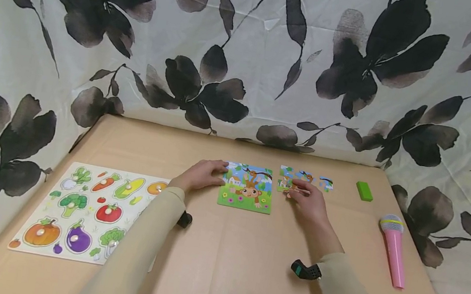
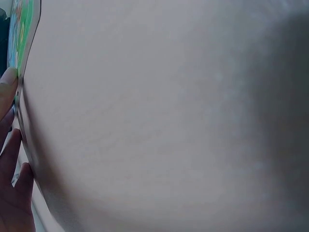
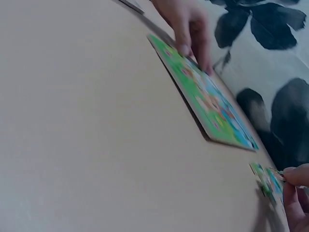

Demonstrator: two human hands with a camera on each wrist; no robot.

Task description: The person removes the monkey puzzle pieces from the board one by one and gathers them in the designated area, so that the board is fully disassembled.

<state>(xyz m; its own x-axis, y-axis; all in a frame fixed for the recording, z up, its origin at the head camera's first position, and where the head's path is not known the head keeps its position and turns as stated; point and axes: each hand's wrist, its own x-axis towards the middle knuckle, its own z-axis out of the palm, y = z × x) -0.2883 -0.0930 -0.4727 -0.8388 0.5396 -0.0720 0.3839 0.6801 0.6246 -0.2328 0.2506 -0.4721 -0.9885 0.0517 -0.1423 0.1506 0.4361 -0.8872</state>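
A square monkey picture puzzle [image 1: 244, 199] with green grass and blue sky lies flat near the back of the table. My left hand [image 1: 199, 176] rests at its left edge, thumb and fingers touching the side. Just right of the puzzle, my right hand [image 1: 312, 203] pinches a small puzzle piece between thumb and fingertips, mostly hidden by them. Loose puzzle pieces [image 1: 326, 183] with bits of the same kind of picture lie around and behind those fingertips. In the right wrist view the monkey puzzle [image 3: 205, 99] shows with the left hand at its far end.
A white vegetable knob board [image 1: 94, 187] lies at left, partly under my left forearm. On the right are a green block [image 1: 364, 191] and a pink toy microphone [image 1: 393, 254]. Flowered cloth [image 1: 267, 46] hangs behind the table and along its sides.
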